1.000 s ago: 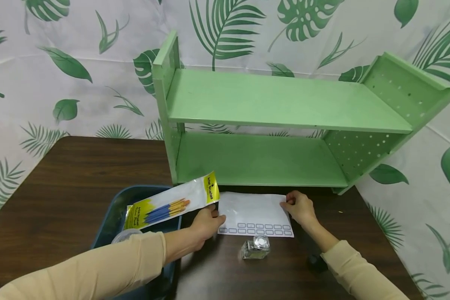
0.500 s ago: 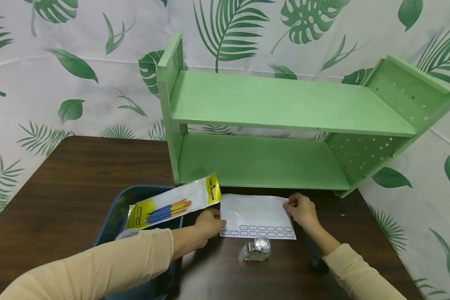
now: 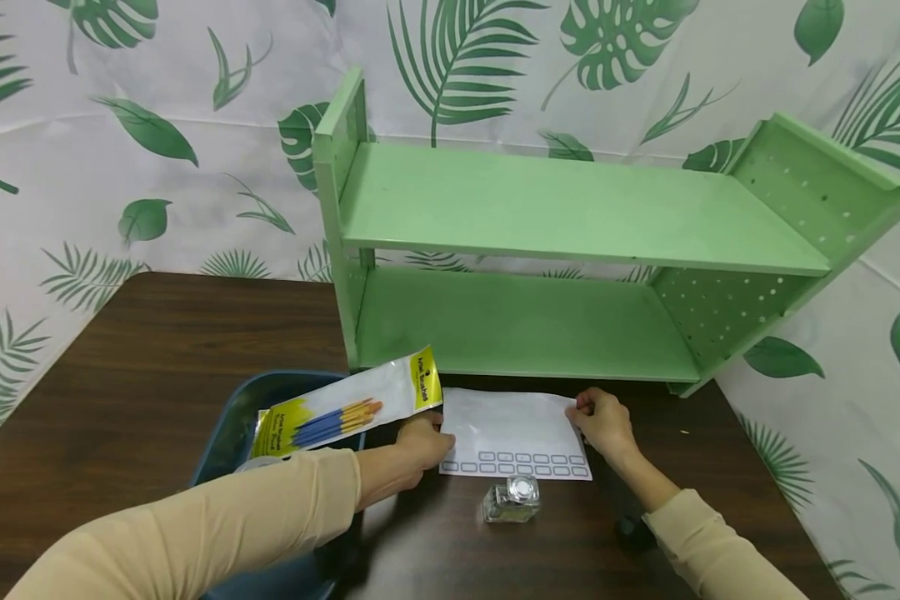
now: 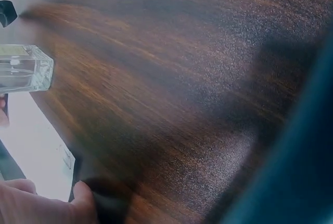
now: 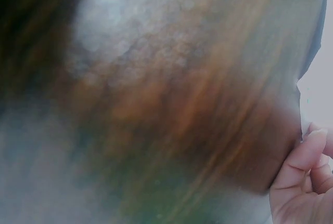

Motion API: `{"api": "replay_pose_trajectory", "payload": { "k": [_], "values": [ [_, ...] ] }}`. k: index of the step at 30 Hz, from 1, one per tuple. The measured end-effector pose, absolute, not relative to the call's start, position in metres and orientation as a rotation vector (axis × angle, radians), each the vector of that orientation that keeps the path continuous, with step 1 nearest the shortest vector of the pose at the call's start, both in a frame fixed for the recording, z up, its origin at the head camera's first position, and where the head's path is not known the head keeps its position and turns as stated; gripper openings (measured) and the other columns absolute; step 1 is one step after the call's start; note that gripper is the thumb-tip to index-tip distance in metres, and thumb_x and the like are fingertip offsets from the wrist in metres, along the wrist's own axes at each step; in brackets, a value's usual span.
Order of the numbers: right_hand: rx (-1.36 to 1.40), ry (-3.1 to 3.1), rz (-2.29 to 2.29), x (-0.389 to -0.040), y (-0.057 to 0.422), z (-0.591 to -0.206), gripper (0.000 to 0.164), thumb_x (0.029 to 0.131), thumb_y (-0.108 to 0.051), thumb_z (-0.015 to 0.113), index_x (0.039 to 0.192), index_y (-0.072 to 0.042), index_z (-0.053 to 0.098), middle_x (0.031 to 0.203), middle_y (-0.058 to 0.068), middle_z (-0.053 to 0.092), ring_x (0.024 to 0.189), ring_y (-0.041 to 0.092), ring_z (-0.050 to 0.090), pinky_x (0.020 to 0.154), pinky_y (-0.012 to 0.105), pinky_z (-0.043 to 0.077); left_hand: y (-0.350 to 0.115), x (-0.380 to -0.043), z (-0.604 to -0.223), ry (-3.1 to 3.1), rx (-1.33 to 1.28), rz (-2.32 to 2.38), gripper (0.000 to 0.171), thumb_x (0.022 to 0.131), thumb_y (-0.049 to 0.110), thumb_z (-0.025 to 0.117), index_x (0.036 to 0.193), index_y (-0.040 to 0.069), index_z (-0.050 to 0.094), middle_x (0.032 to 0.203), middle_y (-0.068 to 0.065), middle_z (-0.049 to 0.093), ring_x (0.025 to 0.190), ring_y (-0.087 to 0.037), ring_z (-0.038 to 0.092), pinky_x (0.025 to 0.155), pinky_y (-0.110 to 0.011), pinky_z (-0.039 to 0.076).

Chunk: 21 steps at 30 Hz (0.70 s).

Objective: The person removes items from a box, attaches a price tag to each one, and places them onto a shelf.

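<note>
A white sheet (image 3: pixel 506 425) with small outlined boxes along its near edge lies in front of the green shelf. My left hand (image 3: pixel 423 443) holds its left edge, thumb on top; the fingers are partly hidden. At the right edge, my right hand (image 3: pixel 606 425) pinches the sheet between thumb and fingers, as the right wrist view also shows at its right border. Close to the sheet's near edge stands a clear glass bottle (image 3: pixel 512 500), touched by neither hand. Left of my left hand, a pack of artist brushes (image 3: pixel 345 408) leans across the blue bin.
The green two-tier shelf (image 3: pixel 525 325) stands behind the sheet, its right side slanting outward. A blue bin (image 3: pixel 228 417) is at the left, partly under my left sleeve. Near my right forearm sits a small black object (image 3: pixel 633 529) on the dark wooden table (image 3: pixel 195 325).
The head view has shifted slightly. My left hand has moved a little along the sheet's left edge; my right hand keeps its hold and the sheet stays nearly in place.
</note>
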State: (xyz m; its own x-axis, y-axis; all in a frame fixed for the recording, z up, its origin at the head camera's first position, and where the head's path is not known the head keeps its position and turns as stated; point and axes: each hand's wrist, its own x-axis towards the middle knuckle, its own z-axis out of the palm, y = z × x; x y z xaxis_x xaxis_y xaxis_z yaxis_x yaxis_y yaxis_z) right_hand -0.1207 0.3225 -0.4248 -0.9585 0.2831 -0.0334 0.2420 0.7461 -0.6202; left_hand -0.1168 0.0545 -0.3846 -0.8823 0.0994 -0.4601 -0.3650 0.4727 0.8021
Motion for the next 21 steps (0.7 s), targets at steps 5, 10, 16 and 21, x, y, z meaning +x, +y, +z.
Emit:
{"api": "replay_pose_trajectory", "payload": {
  "k": [5,10,16,21],
  "values": [
    [-0.451,-2.865,1.058,-0.121,0.323,-0.424,0.015,0.085,-0.005,0.063,0.095,0.005,0.058,0.077,0.013,0.059,0.057,0.012,0.055,0.049,0.024,0.050,0.055,-0.114,-0.383,2.274,-0.212,1.453,0.032,0.082,-0.001,0.060,0.114,-0.002,0.056,0.096,-0.013,0.055,0.088,-0.024,0.050,0.077,-0.036,0.045],
    [-0.475,-2.865,1.136,-0.119,0.323,-0.423,0.018,0.087,-0.005,0.061,0.100,0.008,0.057,0.083,0.016,0.058,0.065,0.016,0.058,0.053,0.027,0.053,0.055,-0.110,-0.388,2.263,-0.205,1.513,0.030,0.080,-0.005,0.062,0.109,-0.001,0.054,0.088,-0.009,0.053,0.081,-0.021,0.050,0.064,-0.029,0.044],
    [-0.496,-2.855,1.213,-0.117,0.325,-0.421,0.020,0.089,-0.005,0.060,0.103,0.008,0.055,0.087,0.018,0.057,0.068,0.018,0.057,0.056,0.028,0.053,0.055,-0.105,-0.389,2.220,-0.208,1.628,0.029,0.077,-0.012,0.060,0.102,-0.001,0.053,0.082,-0.009,0.052,0.075,-0.019,0.050,0.056,-0.025,0.045],
    [-0.505,-2.811,1.284,-0.116,0.330,-0.418,0.019,0.089,-0.006,0.060,0.101,0.008,0.054,0.082,0.014,0.057,0.063,0.014,0.055,0.053,0.025,0.051,0.053,-0.101,-0.383,2.298,-0.118,1.587,0.018,0.079,-0.008,0.059,0.092,0.003,0.053,0.077,-0.005,0.047,0.072,-0.018,0.046,0.059,-0.026,0.039]
  ]
}}
